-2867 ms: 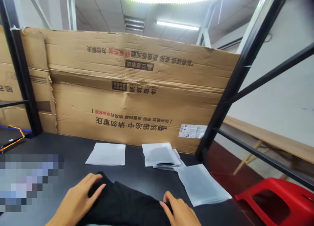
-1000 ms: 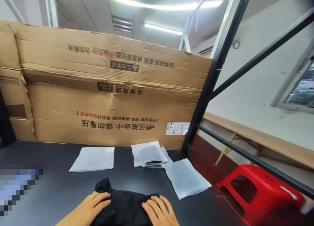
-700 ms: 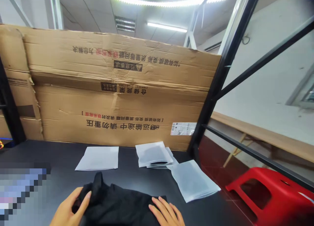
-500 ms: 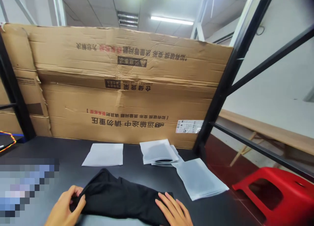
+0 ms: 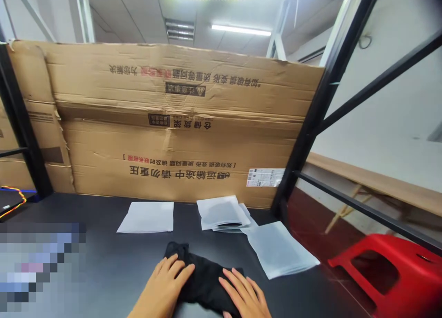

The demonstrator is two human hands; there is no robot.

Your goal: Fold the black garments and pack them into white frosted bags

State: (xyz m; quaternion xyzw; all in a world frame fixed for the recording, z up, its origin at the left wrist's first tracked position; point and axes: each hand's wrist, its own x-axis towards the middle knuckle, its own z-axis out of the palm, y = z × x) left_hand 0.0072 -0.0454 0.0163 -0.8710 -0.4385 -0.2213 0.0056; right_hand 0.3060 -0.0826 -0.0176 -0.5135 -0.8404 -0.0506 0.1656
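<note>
A black cloth [image 5: 207,281] lies as a short folded strip on the dark table [image 5: 113,258], close to the front edge. On its left end rests my left hand [image 5: 169,276], palm down with the fingers spread a little. My right hand [image 5: 243,292] lies flat over the right end, fingers apart and pointing forward. What the palms cover is hidden.
Behind the cloth lie a white packet [image 5: 147,216], a small pile of translucent bags [image 5: 223,212] and another bag stack [image 5: 279,249] to the right. Cardboard [image 5: 183,143] stands along the back between black posts. A red stool [image 5: 397,276] is at the right.
The cloth's left part has been folded over to the right, making the strip shorter. My left hand has moved right with it, let go and flattened on top. My right hand has stayed in place.
</note>
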